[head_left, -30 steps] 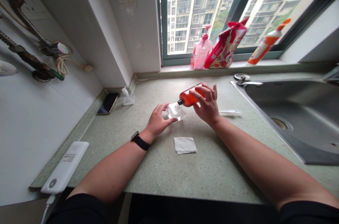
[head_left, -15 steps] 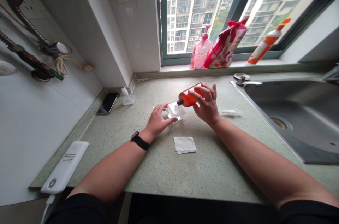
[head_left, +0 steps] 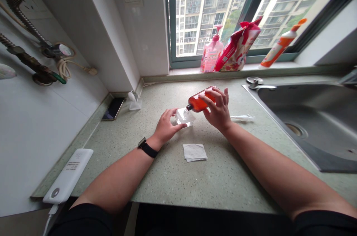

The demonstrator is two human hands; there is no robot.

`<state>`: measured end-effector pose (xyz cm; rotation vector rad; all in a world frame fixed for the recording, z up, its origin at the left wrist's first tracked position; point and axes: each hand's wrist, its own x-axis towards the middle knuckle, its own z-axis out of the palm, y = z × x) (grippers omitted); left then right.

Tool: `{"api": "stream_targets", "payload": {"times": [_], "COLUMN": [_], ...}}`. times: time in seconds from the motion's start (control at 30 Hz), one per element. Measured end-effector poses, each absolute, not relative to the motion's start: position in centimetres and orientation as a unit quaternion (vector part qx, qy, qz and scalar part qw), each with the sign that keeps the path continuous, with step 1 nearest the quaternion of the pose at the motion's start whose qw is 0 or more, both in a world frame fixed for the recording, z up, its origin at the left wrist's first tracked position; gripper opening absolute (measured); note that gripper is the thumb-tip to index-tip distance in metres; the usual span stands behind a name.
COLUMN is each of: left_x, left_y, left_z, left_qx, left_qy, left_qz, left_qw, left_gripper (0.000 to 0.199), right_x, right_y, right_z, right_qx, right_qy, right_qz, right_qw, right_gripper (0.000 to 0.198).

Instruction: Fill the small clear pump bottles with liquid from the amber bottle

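My right hand (head_left: 217, 109) is wrapped round an orange-red see-through bottle (head_left: 198, 102), tilted almost flat with its dark threaded neck pointing left and down. The neck is uncapped and sits at the top of a clear square container (head_left: 184, 117). Whether liquid is running out is hard to make out. My left hand (head_left: 168, 126), with a black watch on the wrist, grips the container between thumb and fingers from the left. On the counter in front of the container lies a folded white tissue (head_left: 195, 152). A clear-wrapped thin item (head_left: 243, 118) rests beyond my right wrist.
A phone (head_left: 113, 108) and a small clear container with something white inside (head_left: 135, 102) are at the back left. A white power bank (head_left: 68, 175) with a cable lies at the left edge. The steel sink (head_left: 309, 117) is at right; several cleaning products stand on the windowsill (head_left: 186, 73).
Almost nothing differs. Both hands, the tilted bottle and the clear container hold nearly the same places as before.
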<state>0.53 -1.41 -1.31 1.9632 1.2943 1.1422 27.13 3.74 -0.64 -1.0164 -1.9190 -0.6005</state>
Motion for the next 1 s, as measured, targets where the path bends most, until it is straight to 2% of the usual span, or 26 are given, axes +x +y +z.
{"api": "stream_targets", "payload": {"times": [1.0], "left_x": [0.41], "left_y": [-1.42], "left_z": [-1.27], "left_qx": [0.731], "left_qy": [0.481], "left_qz": [0.412], "left_qw": [0.254], "left_gripper": [0.072], "right_x": [27.25], "right_y": [3.7], "right_z": [-0.4], "right_qx": [-0.417], "right_qy": [-0.77], "right_qz": [-0.241], "right_qw": [0.419], "right_gripper": [0.09]}}
